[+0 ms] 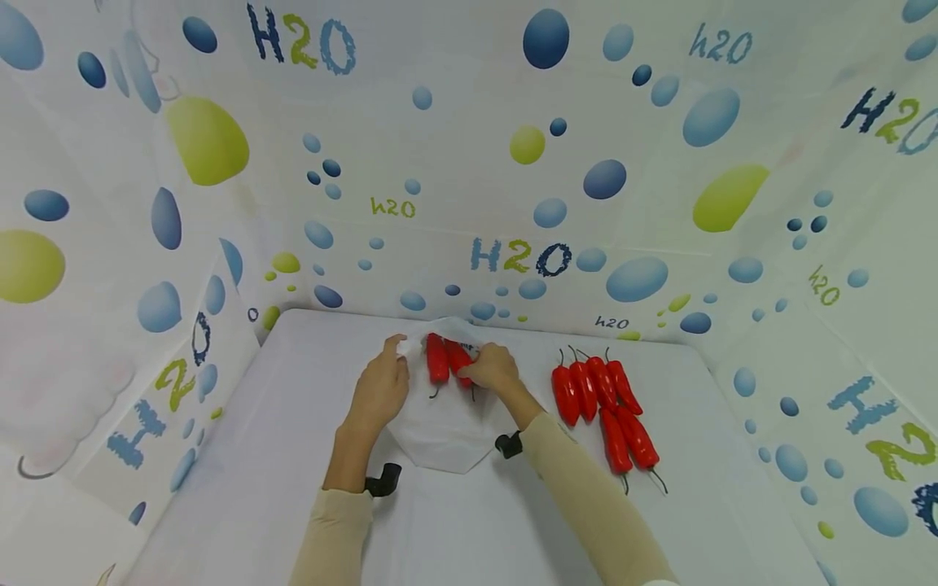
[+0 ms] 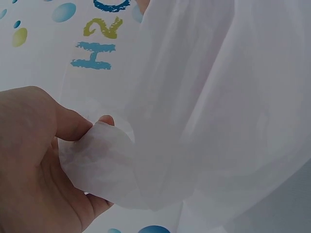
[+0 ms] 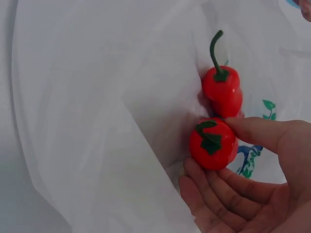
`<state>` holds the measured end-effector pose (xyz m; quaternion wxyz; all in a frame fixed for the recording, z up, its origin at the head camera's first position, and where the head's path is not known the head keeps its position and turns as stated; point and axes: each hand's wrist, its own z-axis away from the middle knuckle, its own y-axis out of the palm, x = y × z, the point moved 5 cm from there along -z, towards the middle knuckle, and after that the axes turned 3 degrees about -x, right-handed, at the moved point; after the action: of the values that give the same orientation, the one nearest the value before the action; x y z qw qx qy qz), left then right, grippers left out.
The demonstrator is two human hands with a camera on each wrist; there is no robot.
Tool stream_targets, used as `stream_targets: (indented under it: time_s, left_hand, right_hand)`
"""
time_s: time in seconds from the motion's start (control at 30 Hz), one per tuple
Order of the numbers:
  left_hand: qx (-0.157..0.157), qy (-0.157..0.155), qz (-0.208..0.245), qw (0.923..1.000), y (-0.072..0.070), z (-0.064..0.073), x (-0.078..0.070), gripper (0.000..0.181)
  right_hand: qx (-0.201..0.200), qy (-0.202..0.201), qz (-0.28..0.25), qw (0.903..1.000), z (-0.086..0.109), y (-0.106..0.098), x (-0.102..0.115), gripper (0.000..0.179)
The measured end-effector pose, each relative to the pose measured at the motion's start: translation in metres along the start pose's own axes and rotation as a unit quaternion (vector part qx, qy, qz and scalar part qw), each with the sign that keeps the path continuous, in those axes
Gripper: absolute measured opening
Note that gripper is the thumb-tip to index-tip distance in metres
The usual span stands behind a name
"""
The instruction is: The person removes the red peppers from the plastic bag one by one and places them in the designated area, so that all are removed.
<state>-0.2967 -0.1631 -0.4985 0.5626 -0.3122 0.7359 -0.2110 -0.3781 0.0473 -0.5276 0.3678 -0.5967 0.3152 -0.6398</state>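
Note:
A white plastic bag (image 1: 447, 435) lies in the middle of the table with two red chili peppers in its opening. My left hand (image 1: 383, 387) pinches the left edge of the bag between thumb and fingers, shown close up in the left wrist view. Around one red pepper (image 3: 214, 145), its green stem facing the camera, my right hand (image 1: 493, 368) curls thumb and fingers. The other pepper (image 1: 437, 360) sits beside it against the plastic, stem toward me. A blue and green print (image 3: 250, 158) shows on the bag near the right fingers.
Several more red peppers (image 1: 586, 389) lie grouped on the white table (image 1: 264, 456) to the right, some in a back row and two in front. Curtain-like walls (image 1: 440, 163) with bubble and H2O prints stand behind and at both sides.

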Motion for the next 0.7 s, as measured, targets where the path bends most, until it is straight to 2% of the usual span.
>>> stream_targets:
  time_s: [0.17, 0.33, 0.7]
  left_hand:
    - [0.001, -0.001, -0.005, 1.0, -0.001, 0.0, -0.001, 0.044]
    - [0.005, -0.005, -0.007, 1.0, 0.0, 0.0, 0.001, 0.044]
    - [-0.004, -0.005, -0.001, 1.0, -0.006, -0.001, 0.001, 0.043]
  right_hand:
    - [0.003, -0.006, -0.007, 1.0, 0.002, -0.005, 0.001, 0.038]
    - [0.002, 0.01, -0.005, 0.9999, 0.005, -0.008, -0.002, 0.043]
    - [-0.014, 0.006, -0.016, 0.9997, 0.015, -0.012, -0.003, 0.031]
